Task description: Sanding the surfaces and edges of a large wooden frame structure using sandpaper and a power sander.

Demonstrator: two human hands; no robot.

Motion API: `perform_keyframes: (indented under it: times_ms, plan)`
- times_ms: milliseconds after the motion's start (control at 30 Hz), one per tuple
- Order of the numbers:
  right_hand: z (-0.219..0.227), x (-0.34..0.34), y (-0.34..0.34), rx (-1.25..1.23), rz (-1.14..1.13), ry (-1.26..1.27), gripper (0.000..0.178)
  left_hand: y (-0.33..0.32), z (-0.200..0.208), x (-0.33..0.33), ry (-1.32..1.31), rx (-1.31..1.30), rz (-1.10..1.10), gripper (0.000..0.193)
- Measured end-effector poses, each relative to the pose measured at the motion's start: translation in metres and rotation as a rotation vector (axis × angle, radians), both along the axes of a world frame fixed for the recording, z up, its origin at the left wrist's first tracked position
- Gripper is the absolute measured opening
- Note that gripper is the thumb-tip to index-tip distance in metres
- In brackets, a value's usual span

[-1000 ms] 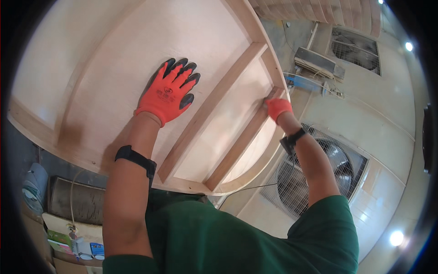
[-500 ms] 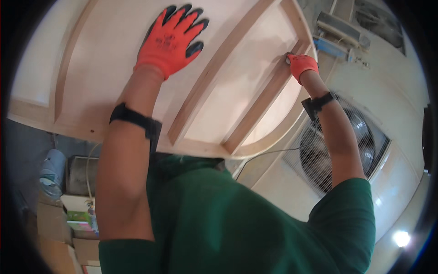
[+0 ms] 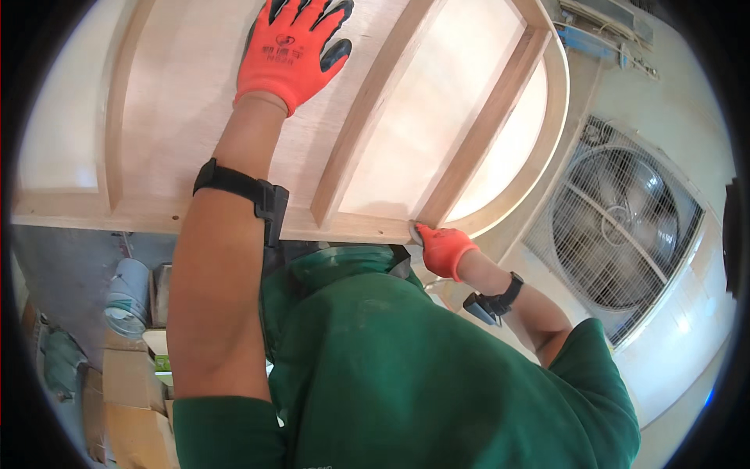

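Far left: pale wooden panel (image 3: 183, 133) with raised rim, running left to right in front of the person, rounded at its right end; near edge close to the green shirt (image 3: 406, 352). Near left, below panel: blue-grey bucket (image 3: 127, 293), cardboard boxes (image 3: 134, 379) nearer. Left rib (image 3: 121, 109) stands on panel. Next, left hand (image 3: 289, 61), red glove with black fingertips: palm down on the panel's face, fingers extended and spread, far tips cut by frame edge. Black strap (image 3: 234, 184) on left forearm. Middle slat (image 3: 380, 109), then right slat (image 3: 484, 127), both running near to far. Right hand (image 3: 445, 250), red glove, at panel's near rim by right slat's near end; fingers bent, small grey bit at tips, can't tell if gripping it or glove coating. Far right: large caged fan (image 3: 617, 227) in the wall.
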State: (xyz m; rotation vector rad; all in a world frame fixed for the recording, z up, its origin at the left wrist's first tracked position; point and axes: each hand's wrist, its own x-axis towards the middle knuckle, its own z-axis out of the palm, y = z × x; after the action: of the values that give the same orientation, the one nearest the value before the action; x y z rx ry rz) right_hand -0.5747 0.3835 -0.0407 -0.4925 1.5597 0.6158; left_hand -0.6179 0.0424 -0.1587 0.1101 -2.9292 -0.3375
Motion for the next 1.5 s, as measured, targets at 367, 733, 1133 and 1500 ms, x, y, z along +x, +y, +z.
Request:
perform_keyframes:
  times_ms: [367,733,1133,1500]
  plan:
    - [0.0,0.004,-0.038,-0.301,-0.217,-0.042,0.054,0.004,-0.012,-0.004,0.006,0.034,0.059,0.056]
    - [-0.006,0.014,-0.075,-0.498,-0.299,0.003,0.035,-0.004,-0.006,0.001,-0.086,0.004,0.061,0.057]
    - [-0.011,0.01,-0.075,-0.141,-0.052,0.1,0.029,-0.019,-0.012,-0.001,0.019,0.071,0.008,0.062]
    - [0.037,0.039,-0.168,-0.398,-0.187,0.162,0.039,-0.178,0.063,0.082,0.211,0.689,-0.304,0.048]
